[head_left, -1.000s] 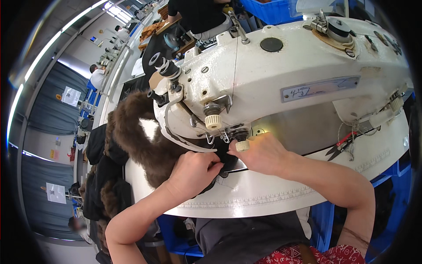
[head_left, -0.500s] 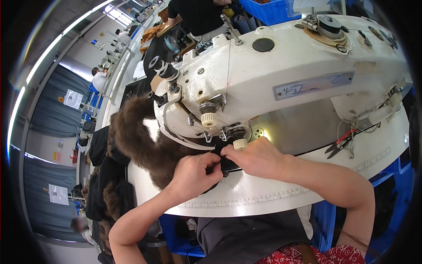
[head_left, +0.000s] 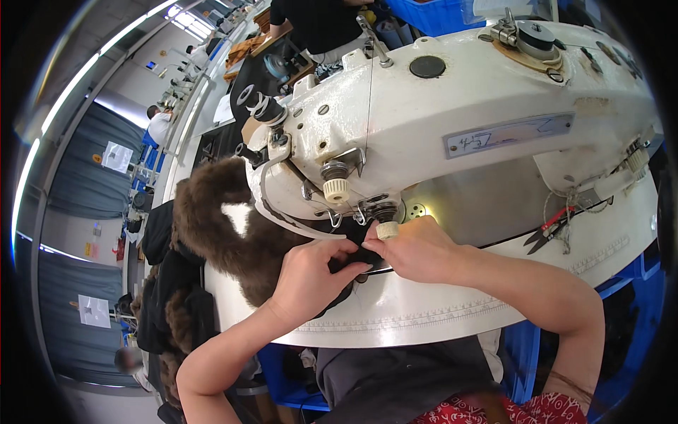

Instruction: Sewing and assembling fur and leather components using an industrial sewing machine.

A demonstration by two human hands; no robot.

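Observation:
A white sewing machine (head_left: 395, 127) stands over its bed, its needle area largely hidden by the head and my hands. Black fabric (head_left: 342, 291) joined to brown fur (head_left: 212, 205) lies under and left of the machine head. My left hand (head_left: 311, 277) curls at the front of the fabric, thumb and fingers pinching its edge. Just right of it, below the cream tension knob, my right hand (head_left: 418, 251) holds the same black fabric with its fingers pressed together. The fingertips of both hands are partly hidden.
Red-handled thread snips (head_left: 547, 230) lie on the right of the white table (head_left: 395, 314), which has a ruler strip along its front. More black garments with fur (head_left: 180, 304) hang at the left. Blue bins (head_left: 519, 357) stand below. Another person (head_left: 318, 28) works beyond the machine.
My left thumb has straightened and reaches further right along the fabric. The right hand has shifted slightly right, and the fabric between the hands has shifted a little.

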